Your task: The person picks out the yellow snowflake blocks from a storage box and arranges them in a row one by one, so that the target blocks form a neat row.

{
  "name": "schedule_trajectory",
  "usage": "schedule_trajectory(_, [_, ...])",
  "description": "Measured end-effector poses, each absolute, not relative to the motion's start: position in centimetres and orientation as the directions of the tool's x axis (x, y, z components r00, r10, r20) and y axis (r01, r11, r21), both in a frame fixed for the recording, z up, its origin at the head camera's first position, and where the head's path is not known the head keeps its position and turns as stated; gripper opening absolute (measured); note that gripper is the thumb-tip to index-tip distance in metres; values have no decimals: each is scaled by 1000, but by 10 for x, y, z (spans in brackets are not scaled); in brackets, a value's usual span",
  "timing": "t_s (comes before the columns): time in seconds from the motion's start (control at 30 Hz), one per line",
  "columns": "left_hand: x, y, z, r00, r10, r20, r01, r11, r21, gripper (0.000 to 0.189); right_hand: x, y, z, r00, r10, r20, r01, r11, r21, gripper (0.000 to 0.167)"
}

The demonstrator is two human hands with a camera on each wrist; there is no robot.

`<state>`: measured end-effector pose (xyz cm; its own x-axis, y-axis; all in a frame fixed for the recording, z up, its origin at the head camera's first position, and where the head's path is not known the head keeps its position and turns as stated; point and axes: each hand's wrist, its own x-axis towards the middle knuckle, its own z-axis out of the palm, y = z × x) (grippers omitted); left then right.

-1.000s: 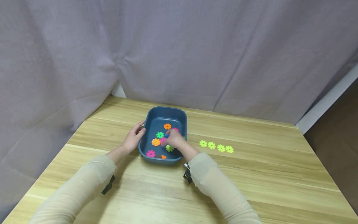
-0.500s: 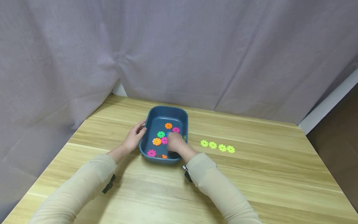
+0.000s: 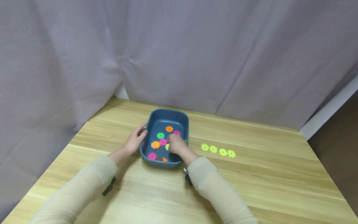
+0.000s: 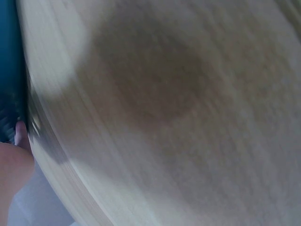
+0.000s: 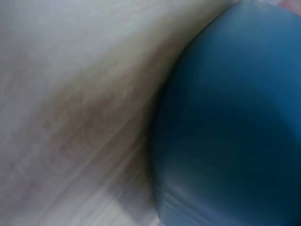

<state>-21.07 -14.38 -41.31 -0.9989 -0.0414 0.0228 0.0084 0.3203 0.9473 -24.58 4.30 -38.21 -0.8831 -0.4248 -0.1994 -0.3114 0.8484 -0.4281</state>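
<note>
My left hand lies along the left wall of a dark blue plastic tub, thumb at the rim and fingers against the outside. A fingertip shows against the tub in the left wrist view. My right hand reaches down inside the tub, its fingertips hidden beneath it. A yellow-green notched disc peeks out at its left side; I cannot tell whether the fingers pinch it. Around it lie a pink disc, a green disc and an orange disc. The right wrist view shows mostly the tub's outer wall.
Several yellow-green discs form a row on the wooden table, right of the tub. Further inside the tub are another orange disc and a pink one near the front. A grey curtain hangs behind the table.
My right hand has moved down and slightly right in the tub, over the yellow-green disc, which now shows only in part. My left hand has stayed at the tub's side.
</note>
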Motion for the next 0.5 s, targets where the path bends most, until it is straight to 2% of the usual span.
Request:
schedule_trajectory(0.07, [-211,-144,-412,-999,-37,25,12,320,947,49,-247,43,-383,-880,-429,-203,-321,853,-413,36])
schedule_trajectory(0.17, [-211,-143,-411,-999,-29,28,18,315,949,50,-247,43,-383,-885,-422,-199,-319,858,-402,47])
schedule_trajectory(0.5, [-210,-145,-413,-999,-40,15,1,322,947,50,-245,41,-386,-897,-406,-176,-309,860,-407,47])
